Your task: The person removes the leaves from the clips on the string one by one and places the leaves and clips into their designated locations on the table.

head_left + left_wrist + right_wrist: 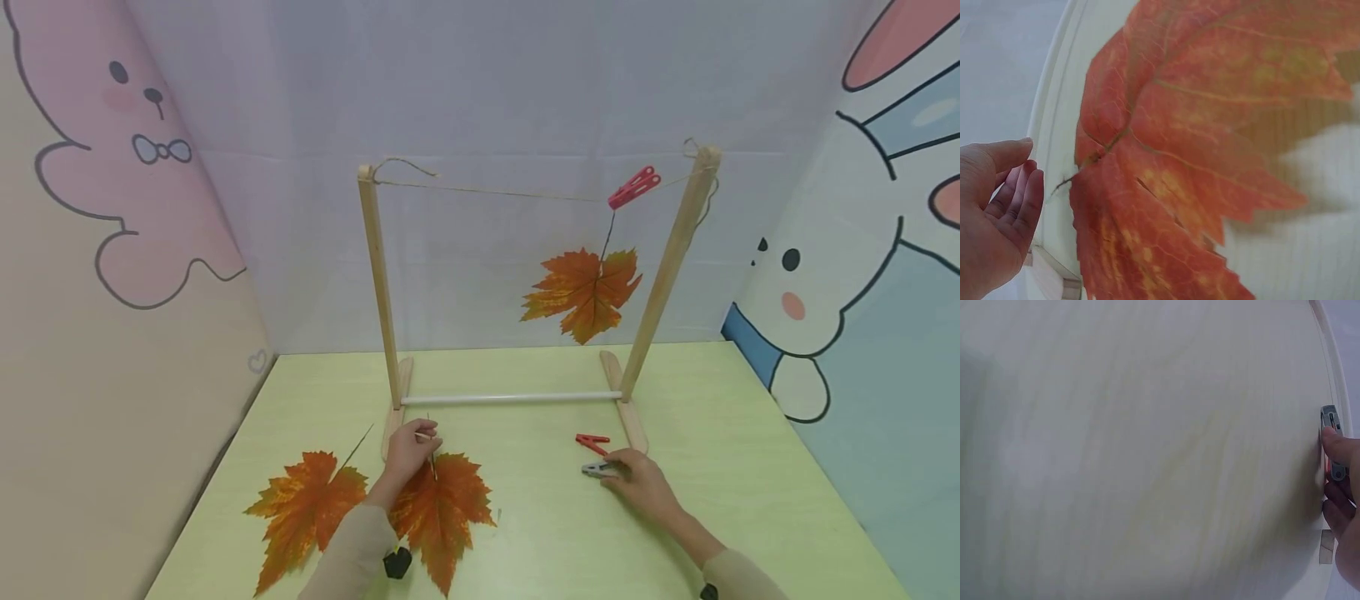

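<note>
Loose orange leaf (303, 512) lies flat on table (750, 467) at far left, untouched. Left hand (408, 454) next, thumb and fingers pinching the thin stem (431, 454) of a second leaf (442, 517); wrist hides part of that blade. Wooden rack (378, 283) behind, string carrying pink peg (633, 187) with hung leaf (585, 287). Red peg (592, 442) lies free. Right hand (645, 487) fingertips on grey peg (597, 470); hold hard to make out, peg half covered.
</note>
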The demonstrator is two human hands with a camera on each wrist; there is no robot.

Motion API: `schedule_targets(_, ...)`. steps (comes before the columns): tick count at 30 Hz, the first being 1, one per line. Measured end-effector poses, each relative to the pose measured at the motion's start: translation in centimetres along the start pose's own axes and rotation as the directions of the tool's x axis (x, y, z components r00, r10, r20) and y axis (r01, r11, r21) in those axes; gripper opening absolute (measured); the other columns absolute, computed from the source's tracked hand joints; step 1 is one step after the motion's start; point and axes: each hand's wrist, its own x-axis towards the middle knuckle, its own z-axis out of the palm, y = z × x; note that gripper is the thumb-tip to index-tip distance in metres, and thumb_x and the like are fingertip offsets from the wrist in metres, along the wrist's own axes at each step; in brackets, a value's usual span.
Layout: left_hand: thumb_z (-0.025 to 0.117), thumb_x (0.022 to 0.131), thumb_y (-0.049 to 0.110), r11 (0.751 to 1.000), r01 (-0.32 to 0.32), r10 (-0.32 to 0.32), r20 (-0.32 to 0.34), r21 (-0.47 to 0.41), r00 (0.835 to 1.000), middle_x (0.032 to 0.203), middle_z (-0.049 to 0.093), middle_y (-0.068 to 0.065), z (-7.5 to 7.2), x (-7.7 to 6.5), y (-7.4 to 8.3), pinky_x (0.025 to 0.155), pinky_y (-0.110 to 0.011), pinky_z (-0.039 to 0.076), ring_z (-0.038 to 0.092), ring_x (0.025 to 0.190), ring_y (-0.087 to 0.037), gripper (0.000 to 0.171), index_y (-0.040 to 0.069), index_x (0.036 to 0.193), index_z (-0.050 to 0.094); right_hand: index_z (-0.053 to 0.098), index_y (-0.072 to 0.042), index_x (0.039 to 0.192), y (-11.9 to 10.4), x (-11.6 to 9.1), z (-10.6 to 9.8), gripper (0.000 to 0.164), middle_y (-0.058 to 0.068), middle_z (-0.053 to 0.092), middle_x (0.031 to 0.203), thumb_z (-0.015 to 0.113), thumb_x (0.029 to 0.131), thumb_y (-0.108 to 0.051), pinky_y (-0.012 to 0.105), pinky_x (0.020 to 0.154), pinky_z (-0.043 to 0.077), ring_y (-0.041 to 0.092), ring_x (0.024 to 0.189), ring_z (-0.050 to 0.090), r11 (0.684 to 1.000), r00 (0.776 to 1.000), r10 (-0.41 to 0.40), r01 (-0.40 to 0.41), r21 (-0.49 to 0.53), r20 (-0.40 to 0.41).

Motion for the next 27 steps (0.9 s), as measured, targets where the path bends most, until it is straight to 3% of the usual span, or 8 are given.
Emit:
schedule_targets(10, 0.067, 0.077, -0.001, 0.998, -0.065, 0.065, 0.023, -0.018, 0.998, 0.084, 0.064, -0.015, 0.2, 0.2, 1.7, 0.055, -0.025, 0.049, 0.06, 0.068, -0.02, 0.024, -0.008, 0.1, 0.063, 0.067, -0.004, 0.088, -0.2, 0.1, 0.1, 0.029, 0.003, 0.064, 0.087, 0.08, 0.063, -0.006, 0.034, 0.072, 0.048, 0.018, 0.08, 0.059, 0.999, 0.999, 0.042, -0.042, -0.013, 0.009)
schedule_targets(20, 0.068, 0.077, 0.001, 0.994, -0.102, 0.102, 0.029, -0.027, 0.994, 0.085, 0.065, -0.014, 0.6, 0.7, 3.6, 0.058, -0.024, 0.05, 0.062, 0.071, -0.021, 0.025, -0.007, 0.1, 0.063, 0.067, -0.002, 0.085, -0.5, 0.0, 0.0, 0.03, 0.003, 0.064, 0.084, 0.081, 0.059, -0.002, 0.032, 0.068, 0.047, 0.017, 0.076, 0.058, 1.0, 0.999, -0.018, 0.018, -0.013, -0.041)
schedule_targets(27, 0.068, 0.078, 0.002, 0.993, -0.084, 0.089, 0.049, -0.082, 0.995, 0.089, 0.063, -0.017, 0.8, 2.0, 6.0, 0.059, -0.025, 0.05, 0.059, 0.072, -0.019, 0.025, -0.002, 0.102, 0.064, 0.067, -0.002, 0.09, -0.4, 0.1, -0.2, 0.029, 0.003, 0.064, 0.088, 0.079, 0.064, -0.006, 0.034, 0.072, 0.048, 0.018, 0.08, 0.059, 0.999, 0.999, 0.032, -0.032, 0.008, 0.028)
